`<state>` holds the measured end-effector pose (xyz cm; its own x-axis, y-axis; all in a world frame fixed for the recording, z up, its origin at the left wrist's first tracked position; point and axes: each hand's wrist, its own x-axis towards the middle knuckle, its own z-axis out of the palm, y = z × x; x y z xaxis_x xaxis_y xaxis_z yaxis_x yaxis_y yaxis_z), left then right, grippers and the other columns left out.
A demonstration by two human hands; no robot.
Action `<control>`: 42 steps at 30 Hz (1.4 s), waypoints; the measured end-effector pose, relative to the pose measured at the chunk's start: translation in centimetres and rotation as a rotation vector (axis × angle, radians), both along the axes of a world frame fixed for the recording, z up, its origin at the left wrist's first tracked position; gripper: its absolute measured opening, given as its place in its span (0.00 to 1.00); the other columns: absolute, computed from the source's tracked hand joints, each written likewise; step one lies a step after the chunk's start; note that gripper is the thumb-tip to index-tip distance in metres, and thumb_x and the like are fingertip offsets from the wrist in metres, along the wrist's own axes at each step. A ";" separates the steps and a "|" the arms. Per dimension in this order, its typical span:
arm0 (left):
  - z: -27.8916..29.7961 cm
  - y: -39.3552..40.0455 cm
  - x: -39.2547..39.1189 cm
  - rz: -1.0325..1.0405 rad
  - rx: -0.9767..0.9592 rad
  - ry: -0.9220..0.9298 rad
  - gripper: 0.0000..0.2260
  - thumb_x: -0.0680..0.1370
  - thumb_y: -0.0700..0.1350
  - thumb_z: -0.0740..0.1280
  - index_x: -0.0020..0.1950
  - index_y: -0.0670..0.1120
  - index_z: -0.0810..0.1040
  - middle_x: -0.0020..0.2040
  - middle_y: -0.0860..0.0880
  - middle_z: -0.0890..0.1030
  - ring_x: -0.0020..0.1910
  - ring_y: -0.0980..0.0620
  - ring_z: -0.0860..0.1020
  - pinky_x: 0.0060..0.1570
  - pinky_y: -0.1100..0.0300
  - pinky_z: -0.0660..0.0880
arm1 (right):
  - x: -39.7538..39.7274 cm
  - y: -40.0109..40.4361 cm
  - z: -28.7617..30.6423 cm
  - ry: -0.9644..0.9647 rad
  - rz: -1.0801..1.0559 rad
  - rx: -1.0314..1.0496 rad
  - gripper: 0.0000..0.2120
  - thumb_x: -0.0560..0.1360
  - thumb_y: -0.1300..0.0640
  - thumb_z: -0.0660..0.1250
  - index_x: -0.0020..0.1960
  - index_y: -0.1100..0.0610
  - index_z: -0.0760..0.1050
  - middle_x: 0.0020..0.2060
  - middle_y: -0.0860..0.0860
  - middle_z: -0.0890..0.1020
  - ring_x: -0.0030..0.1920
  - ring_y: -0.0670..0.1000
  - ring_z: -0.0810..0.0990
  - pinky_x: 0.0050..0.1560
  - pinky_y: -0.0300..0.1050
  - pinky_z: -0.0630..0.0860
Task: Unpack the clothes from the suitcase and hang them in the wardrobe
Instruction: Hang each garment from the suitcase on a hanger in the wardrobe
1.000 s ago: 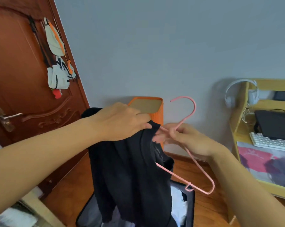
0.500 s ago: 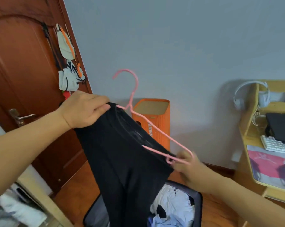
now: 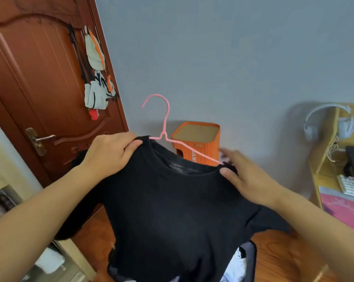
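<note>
Nearest us, the open suitcase (image 3: pixel 251 259) lies on the wooden floor with pale clothes inside, mostly hidden behind the black T-shirt (image 3: pixel 172 210) we hold up in front of us. Our left hand (image 3: pixel 109 153) grips the shirt's left shoulder, fingers curled over the fabric beside the collar. Our right hand (image 3: pixel 247 178) pinches the right shoulder, thumb on the front, fingers blurred behind. The pink hanger (image 3: pixel 166 127) sits inside the neckline, its bar running left to right, sloping down towards our right hand, hook pointing up. Beyond it an orange stool (image 3: pixel 198 143) stands against the wall.
</note>
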<state>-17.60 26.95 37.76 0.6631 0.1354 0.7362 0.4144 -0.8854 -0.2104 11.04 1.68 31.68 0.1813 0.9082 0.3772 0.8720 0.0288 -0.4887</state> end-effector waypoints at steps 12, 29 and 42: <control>0.5 -3.1 1.0 0.068 -0.144 0.028 0.20 0.84 0.60 0.54 0.60 0.50 0.79 0.50 0.52 0.83 0.45 0.48 0.82 0.40 0.49 0.80 | -1.0 2.0 3.1 -0.328 -0.224 0.168 0.21 0.81 0.38 0.46 0.49 0.53 0.69 0.34 0.51 0.79 0.38 0.63 0.77 0.38 0.53 0.72; 3.2 -4.1 0.7 0.082 -0.494 0.000 0.17 0.84 0.59 0.55 0.65 0.54 0.76 0.55 0.57 0.78 0.54 0.55 0.76 0.53 0.54 0.75 | -0.6 4.9 6.6 -0.299 -0.089 0.199 0.15 0.81 0.42 0.55 0.46 0.49 0.76 0.32 0.43 0.77 0.34 0.50 0.75 0.36 0.48 0.71; 3.6 3.3 -6.9 0.226 -0.300 0.064 0.18 0.82 0.60 0.46 0.48 0.54 0.72 0.36 0.56 0.79 0.34 0.53 0.79 0.36 0.48 0.80 | -5.1 10.2 7.4 0.036 0.063 0.343 0.09 0.83 0.53 0.63 0.54 0.52 0.82 0.51 0.34 0.80 0.52 0.39 0.79 0.52 0.32 0.72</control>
